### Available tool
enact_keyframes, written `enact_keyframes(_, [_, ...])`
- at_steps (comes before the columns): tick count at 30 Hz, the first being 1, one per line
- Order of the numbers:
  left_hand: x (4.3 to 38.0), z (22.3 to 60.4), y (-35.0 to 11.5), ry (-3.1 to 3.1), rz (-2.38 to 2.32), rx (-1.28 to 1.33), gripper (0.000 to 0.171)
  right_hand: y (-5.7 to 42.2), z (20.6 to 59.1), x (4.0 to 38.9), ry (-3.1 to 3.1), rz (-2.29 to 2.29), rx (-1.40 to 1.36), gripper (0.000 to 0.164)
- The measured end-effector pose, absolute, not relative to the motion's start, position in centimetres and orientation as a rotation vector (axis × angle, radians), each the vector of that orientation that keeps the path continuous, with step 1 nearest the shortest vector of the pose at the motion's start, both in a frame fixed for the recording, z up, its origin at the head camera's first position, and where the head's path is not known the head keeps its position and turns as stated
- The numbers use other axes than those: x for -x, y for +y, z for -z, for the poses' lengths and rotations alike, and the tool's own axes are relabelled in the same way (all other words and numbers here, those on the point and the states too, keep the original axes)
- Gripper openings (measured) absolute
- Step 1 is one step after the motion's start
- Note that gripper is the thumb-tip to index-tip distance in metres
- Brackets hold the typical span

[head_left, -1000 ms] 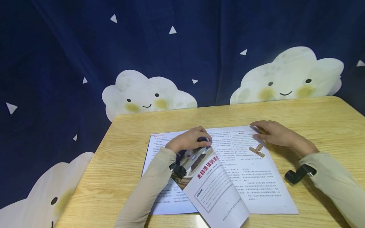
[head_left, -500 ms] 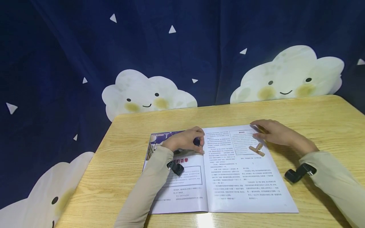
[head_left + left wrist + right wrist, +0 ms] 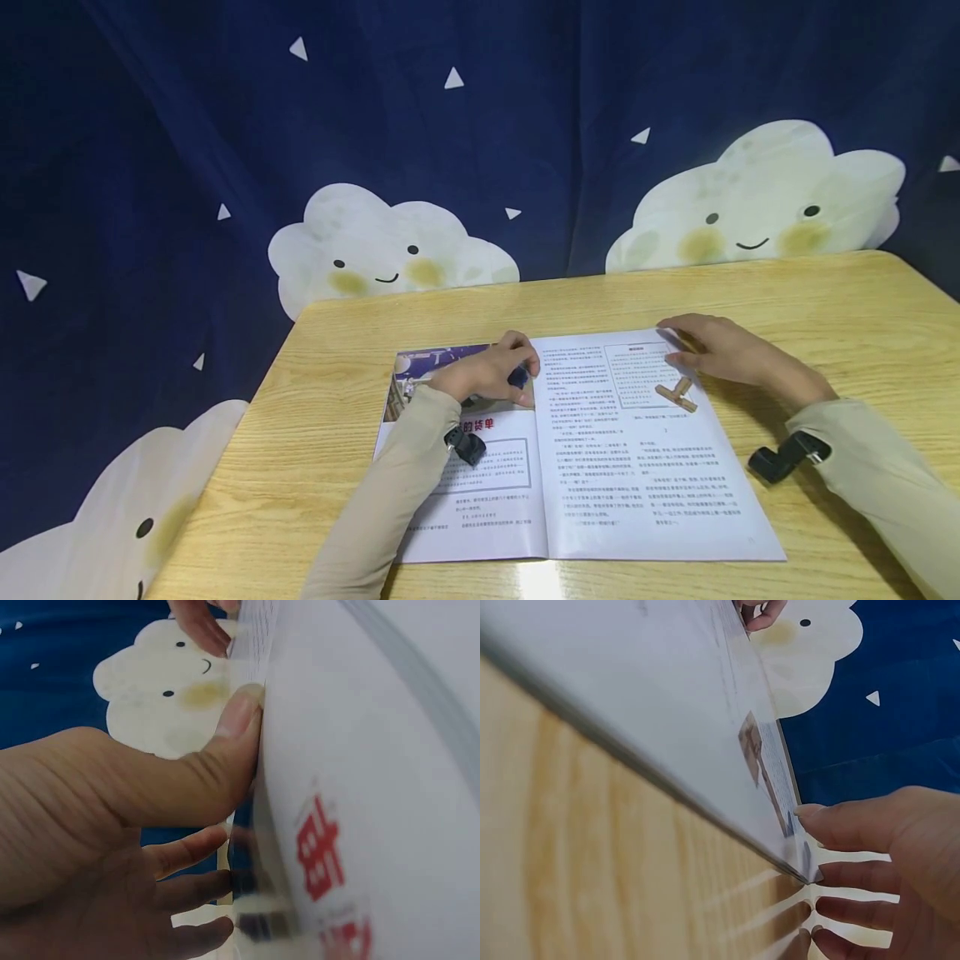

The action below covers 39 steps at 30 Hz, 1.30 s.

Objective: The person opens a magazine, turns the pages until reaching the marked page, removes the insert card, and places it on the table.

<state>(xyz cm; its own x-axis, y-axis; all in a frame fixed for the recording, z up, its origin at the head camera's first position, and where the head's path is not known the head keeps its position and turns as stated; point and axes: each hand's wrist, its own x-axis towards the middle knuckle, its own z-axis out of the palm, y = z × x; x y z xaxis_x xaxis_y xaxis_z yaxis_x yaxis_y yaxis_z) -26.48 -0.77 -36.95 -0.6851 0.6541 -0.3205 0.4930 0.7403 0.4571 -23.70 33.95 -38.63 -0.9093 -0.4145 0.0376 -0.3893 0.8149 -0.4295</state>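
Across a pale wood-grained table (image 3: 322,433) lies an open, white-paged printed magazine (image 3: 588,442), flat. The left hand (image 3: 482,372), fingers spread apart from its thumb, touches the left page near the fold; the right hand (image 3: 723,351), fingers extended, touches the upper right corner. Behind hangs navy-blue cloth (image 3: 555,108) with smiling white clouds (image 3: 390,225) and small triangles (image 3: 453,79).

Magazine (image 3: 553,458) on table (image 3: 315,433) before curtain (image 3: 555,108), left grip (image 3: 487,372) on left page (image 3: 480,537), right grip (image 3: 731,353) at right page's (image 3: 660,475) edge
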Motion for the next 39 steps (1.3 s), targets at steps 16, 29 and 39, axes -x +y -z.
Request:
enact_keyframes(16, [26.9, 37.38, -1.09, 2.472, -0.519, -0.973, 0.035, 33.79, 38.77, 23.73, 2.965, 0.677, 0.7, 0.054])
enact_keyframes(29, [26.76, 37.24, -1.15, 2.515, -0.405, -0.96, 0.045, 33.68, 38.93, 23.76, 3.014, 0.675, 0.782, 0.052])
enact_keyframes(39, [26.82, 37.63, -1.07, 2.529, -0.366, -0.954, 0.045, 33.69, 38.95, 23.81, 3.029, 0.678, 0.83, 0.051])
